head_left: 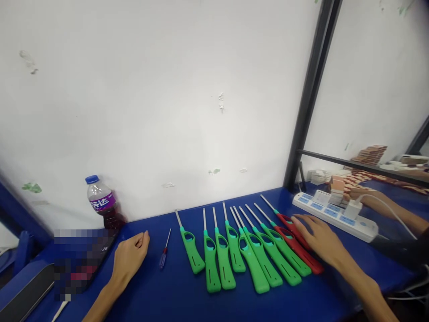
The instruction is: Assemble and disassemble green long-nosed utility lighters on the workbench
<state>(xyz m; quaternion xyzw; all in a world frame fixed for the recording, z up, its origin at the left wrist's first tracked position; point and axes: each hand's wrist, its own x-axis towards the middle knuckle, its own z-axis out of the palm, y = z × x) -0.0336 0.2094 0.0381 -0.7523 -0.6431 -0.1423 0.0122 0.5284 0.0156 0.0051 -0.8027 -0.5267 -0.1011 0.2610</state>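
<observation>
Several green gas lighters (212,264) with long metal nozzles lie in a fanned row on the blue table (181,299), their nozzles towards the wall. Two red gas lighters (306,257) lie at the right end of this row, partly overlapped. Over the rightmost red one rests my right hand (317,239), fingers stretched out, partly covering it. My left hand (130,255) is closed in a loose fist on the table, with nothing visible in it. Just right of that fist lies a small screwdriver (163,257) with a purple handle.
A bottle (102,201) of dark drink stands against the white wall at the left, near a blurred-out dark object (83,264). A white power strip (335,214) lies at the right. Beyond a black frame post (310,89), another person's arm (389,208) reaches near stacked small pieces.
</observation>
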